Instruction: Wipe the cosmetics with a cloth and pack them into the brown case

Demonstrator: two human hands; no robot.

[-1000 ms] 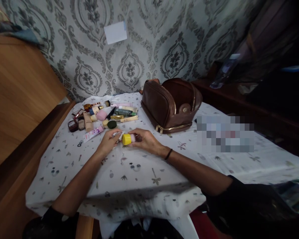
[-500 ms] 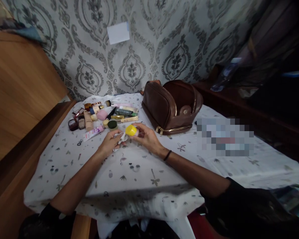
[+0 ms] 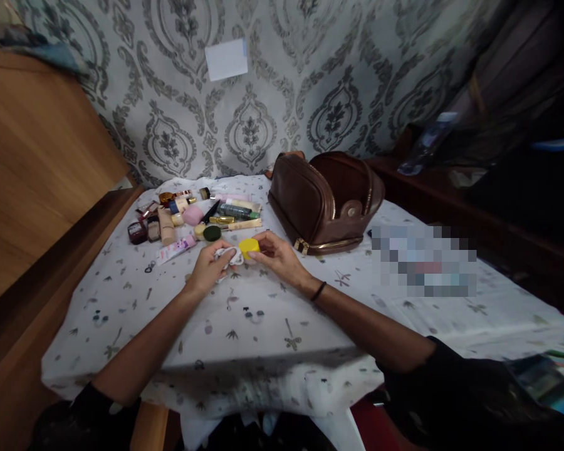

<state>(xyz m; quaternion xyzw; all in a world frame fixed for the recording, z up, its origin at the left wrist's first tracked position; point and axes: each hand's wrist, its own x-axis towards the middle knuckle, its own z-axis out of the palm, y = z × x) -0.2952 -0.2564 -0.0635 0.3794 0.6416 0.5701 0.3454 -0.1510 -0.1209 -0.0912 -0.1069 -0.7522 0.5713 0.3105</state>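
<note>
My left hand (image 3: 207, 270) is closed on a crumpled white cloth (image 3: 229, 255) above the patterned tablecloth. Between the fingers and thumb of my right hand (image 3: 282, 260) is a small jar with a yellow lid (image 3: 249, 248), its lid side facing the cloth. Cloth and jar are side by side; whether they touch is hard to tell. Just behind my hands lie a dark green-lidded jar (image 3: 212, 233) and a pink-and-white tube (image 3: 175, 249). To the right of them stands a brown toiletry bag (image 3: 305, 207), its top unzipped and gaping.
Several cosmetics, including a pink sponge (image 3: 192, 215) and a beige tube (image 3: 166, 227), lie at the back left of the table (image 3: 263, 326). A blurred-out item (image 3: 425, 260) is at the right. A plastic bottle (image 3: 427, 143) leans beyond the bag. Wooden furniture (image 3: 42, 169) borders the left.
My right hand has turned the yellow-lidded jar so that its lid sits more level, close against the cloth. The cloth has shifted slightly upward in my left hand.
</note>
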